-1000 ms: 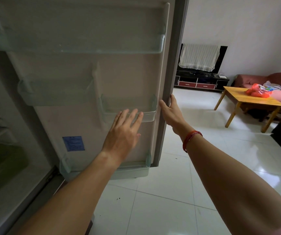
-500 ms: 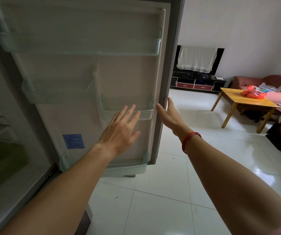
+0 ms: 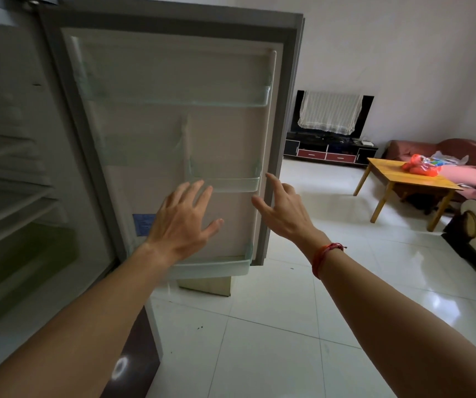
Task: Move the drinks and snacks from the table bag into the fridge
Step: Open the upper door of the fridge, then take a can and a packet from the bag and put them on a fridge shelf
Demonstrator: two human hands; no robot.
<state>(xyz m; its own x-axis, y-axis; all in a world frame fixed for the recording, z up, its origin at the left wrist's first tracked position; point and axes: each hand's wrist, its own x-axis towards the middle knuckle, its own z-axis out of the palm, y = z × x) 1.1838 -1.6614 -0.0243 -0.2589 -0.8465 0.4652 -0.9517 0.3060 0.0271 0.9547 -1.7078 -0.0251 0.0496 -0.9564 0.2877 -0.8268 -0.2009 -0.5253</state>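
Swung wider, the fridge door (image 3: 173,139) stands open; far off to the right, the wooden table (image 3: 397,179) bears the bag (image 3: 420,165); the right hand (image 3: 284,214), nearer it, has released the door edge; the left hand (image 3: 183,222) is likewise spread and empty.

At left: fridge (image 3: 29,67), shelves (image 3: 6,202) stacked inside. Centre: fridge door (image 3: 173,133) standing open, inner side toward camera, door racks (image 3: 231,183) one above another. Before door's inner face: left hand (image 3: 183,222). Just right of it, at door's free edge, maybe touching: right hand (image 3: 284,214). Far right, well behind: surface (image 3: 397,179) with bag (image 3: 420,166) on top; sofa (image 3: 446,149) behind; TV stand (image 3: 328,152) against back wall (image 3: 403,67).
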